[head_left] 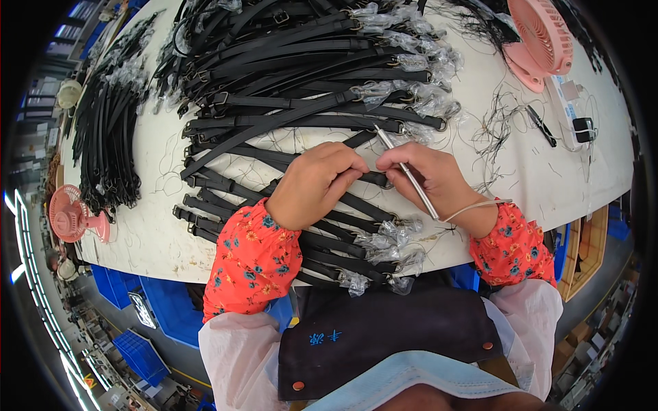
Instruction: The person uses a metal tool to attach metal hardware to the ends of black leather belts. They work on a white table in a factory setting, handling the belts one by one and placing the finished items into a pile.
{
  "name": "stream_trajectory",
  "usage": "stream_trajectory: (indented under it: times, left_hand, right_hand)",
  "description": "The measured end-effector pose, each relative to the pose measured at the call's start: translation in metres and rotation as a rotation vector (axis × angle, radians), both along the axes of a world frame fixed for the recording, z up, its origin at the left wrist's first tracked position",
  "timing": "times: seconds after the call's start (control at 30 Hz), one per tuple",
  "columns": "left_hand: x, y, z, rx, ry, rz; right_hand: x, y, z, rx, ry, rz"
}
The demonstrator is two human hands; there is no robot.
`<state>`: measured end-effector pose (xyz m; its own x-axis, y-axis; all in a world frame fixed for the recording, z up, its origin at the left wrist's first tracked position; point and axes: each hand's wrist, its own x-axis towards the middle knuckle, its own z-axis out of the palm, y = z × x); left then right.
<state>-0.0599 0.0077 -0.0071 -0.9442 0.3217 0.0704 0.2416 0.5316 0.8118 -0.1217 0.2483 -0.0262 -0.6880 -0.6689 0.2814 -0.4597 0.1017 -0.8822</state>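
My right hand (439,179) grips a slim silver pen-shaped tool (386,141), its narrow end slanting up and left over the straps. A thin pale cord (473,205) runs from near the tool's lower end across my right wrist. Close beside it, my left hand (312,181) is closed in a pinch; what sits between its fingertips is hidden or too small to name. Under and between both hands lie black straps (274,104) with metal buckles, piled crosswise. Clear plastic wrap (418,127) covers many of their right-hand ends.
Another bundle of black straps (110,137) lies at the left. Pink fans stand at the left edge (67,214) and far right (541,34). Loose black threads (497,130), a black-handled tool (541,126) and a white power strip (565,109) lie right. Blue crates (168,308) stand below the table.
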Motion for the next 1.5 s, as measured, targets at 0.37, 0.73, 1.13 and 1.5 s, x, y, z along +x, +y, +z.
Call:
stream_trajectory:
  times: [0.37,0.73,1.13,1.5]
  left_hand:
    - [-0.001,0.006,0.001,-0.004,0.045,-0.027]
    - [-0.003,0.003,-0.003,0.021,-0.043,0.047]
    - [-0.002,0.005,-0.002,0.012,-0.063,0.102]
    - [-0.002,0.005,-0.002,0.006,-0.062,0.098]
  right_hand:
    - [-0.001,0.004,0.011,-0.18,-0.362,0.027]
    - [-0.014,0.013,0.011,-0.17,-0.722,0.159]
    - [-0.005,0.005,0.016,-0.048,-0.704,0.157]
    - [-0.005,0.005,0.015,-0.037,-0.687,0.162]
